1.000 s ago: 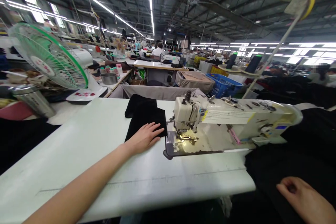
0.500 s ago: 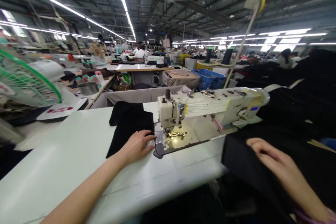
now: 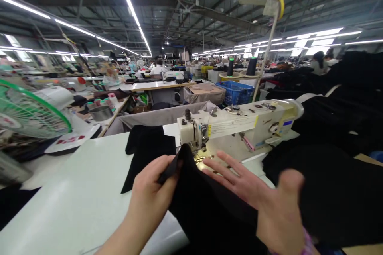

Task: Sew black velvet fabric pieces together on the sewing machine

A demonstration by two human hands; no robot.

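My left hand [image 3: 154, 191] grips the edge of a piece of black fabric [image 3: 206, 203], its fingers closed round the cloth in front of the needle. My right hand [image 3: 254, 195] is open, fingers spread, along the right side of that fabric; part of the palm is turned up. Just beyond both hands stands the sewing machine [image 3: 233, 123], its small lamp lighting the needle plate [image 3: 201, 158]. The raised cloth hides part of the machine bed. Another black fabric piece [image 3: 149, 147] lies flat on the white table [image 3: 74, 183], left of the machine head.
A green-rimmed fan [image 3: 36, 107] stands at the left, near a metal bowl [image 3: 101, 112]. Behind the machine are a blue basket [image 3: 236, 92] and two dark thread cones [image 3: 251, 66]. Black fabric is heaped [image 3: 329, 183] on the right.
My right hand has come from the right-hand heap to the machine front, bringing black fabric. My left hand has lifted off the table and taken hold of its edge.
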